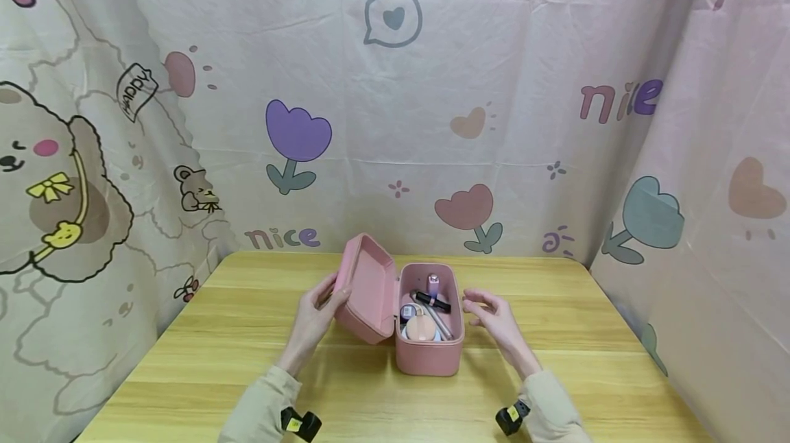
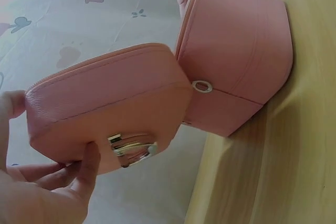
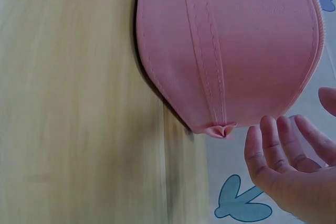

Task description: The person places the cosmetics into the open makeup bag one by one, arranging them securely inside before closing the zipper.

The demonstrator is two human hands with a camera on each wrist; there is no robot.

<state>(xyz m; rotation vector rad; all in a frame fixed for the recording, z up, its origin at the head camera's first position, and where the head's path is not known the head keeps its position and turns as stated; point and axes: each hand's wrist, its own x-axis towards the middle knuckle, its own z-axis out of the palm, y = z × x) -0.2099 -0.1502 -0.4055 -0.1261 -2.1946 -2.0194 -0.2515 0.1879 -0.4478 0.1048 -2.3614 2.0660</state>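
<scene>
A pink makeup case (image 1: 428, 359) stands on the table with its lid (image 1: 370, 289) swung out to the left. My left hand (image 1: 313, 319) grips the lid's outer edge, thumb on one side and fingers on the other; in the left wrist view a metal-trimmed handle (image 2: 134, 150) shows on the lid. Inside the case lie a small purple tube (image 1: 433, 285), a black tube (image 1: 435, 302), a slim pale stick (image 1: 441, 323), a round beige item (image 1: 421, 328) and a dark-sided round container (image 1: 407, 312). Beside the case's right wall, my right hand (image 1: 496, 323) holds nothing, its fingers loosely bent.
The wooden table (image 1: 247, 333) carries the case near its middle. A patterned cloth (image 1: 395, 121) hangs behind it and along both sides. Each forearm wears a small black device, the left one (image 1: 301, 424) and the right one (image 1: 512, 417).
</scene>
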